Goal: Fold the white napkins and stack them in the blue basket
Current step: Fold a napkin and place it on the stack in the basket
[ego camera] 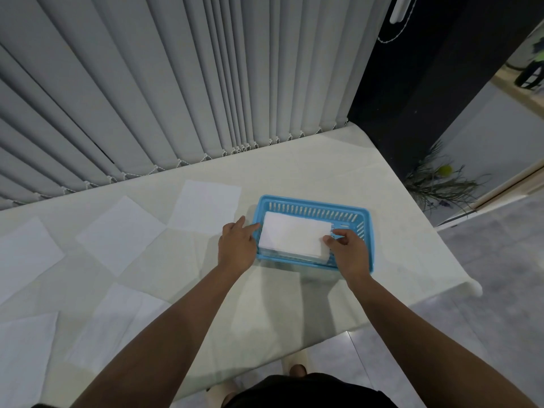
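Squarely seat the folded white paper napkin stack [294,238] in the blue slotted plastic basket [312,205]: right hand [348,250] grip pinches its right edge, left hand [235,245] grip open, fingertips at the basket's left rim.

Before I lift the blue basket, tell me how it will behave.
The blue basket looks like thin slotted plastic, so it is probably light and may flex slightly. Its load is only a stack of folded napkins, so little weight. On the smooth tablecloth it would likely slide easily when pushed.

folded napkins [291,235]: white stack in blue basket [313,206] | unfolded napkins [120,234]: flat, left
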`<move>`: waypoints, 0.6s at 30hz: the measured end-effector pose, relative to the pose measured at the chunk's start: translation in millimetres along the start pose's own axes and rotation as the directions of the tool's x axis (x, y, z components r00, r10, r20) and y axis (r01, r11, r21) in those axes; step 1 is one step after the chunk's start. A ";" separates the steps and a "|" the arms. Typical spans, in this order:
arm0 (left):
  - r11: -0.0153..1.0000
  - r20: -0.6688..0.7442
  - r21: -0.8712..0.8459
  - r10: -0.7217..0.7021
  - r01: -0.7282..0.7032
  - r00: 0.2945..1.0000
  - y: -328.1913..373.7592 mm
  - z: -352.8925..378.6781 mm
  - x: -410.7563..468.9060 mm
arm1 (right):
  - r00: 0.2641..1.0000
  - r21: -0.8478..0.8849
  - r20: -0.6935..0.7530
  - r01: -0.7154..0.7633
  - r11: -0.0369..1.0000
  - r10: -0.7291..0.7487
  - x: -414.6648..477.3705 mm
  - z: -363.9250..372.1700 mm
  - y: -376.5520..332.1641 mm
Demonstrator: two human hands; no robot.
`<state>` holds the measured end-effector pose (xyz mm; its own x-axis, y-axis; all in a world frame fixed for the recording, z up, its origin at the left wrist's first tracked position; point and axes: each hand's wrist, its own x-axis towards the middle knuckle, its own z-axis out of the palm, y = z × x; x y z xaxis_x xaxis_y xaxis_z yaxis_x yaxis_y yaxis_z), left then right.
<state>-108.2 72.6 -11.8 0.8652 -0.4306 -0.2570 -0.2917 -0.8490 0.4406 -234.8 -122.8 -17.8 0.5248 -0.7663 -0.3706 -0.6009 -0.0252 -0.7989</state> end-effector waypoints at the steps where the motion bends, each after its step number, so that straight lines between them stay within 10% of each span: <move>1: 1.000 -0.059 -0.019 0.018 -0.019 0.998 1.3 0.0 -1.5 | 1.000 -0.023 -0.016 0.019 1.000 -0.019 -1.3 -0.4 0.4; 7: 0.941 -0.010 0.178 0.295 -0.289 0.955 21.5 5.6 4.5 | 0.866 -0.547 0.100 0.459 0.701 -0.489 -1.1 5.1 3.3; 11: 0.868 0.186 0.358 0.295 -0.344 0.937 17.1 20.2 15.0 | 0.843 -0.745 0.394 0.526 0.411 -0.365 2.4 14.9 2.2; 18: 0.822 0.242 0.426 0.299 -0.378 0.923 12.2 23.9 20.7 | 0.855 -0.759 0.445 0.519 0.394 -0.267 4.4 13.5 18.6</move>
<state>-103.5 46.0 -32.3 0.6124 -0.7257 -0.3136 -0.7407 -0.6654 0.0931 -235.5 -118.0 -40.7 0.8775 -0.3622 -0.3145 -0.4221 -0.8945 -0.1475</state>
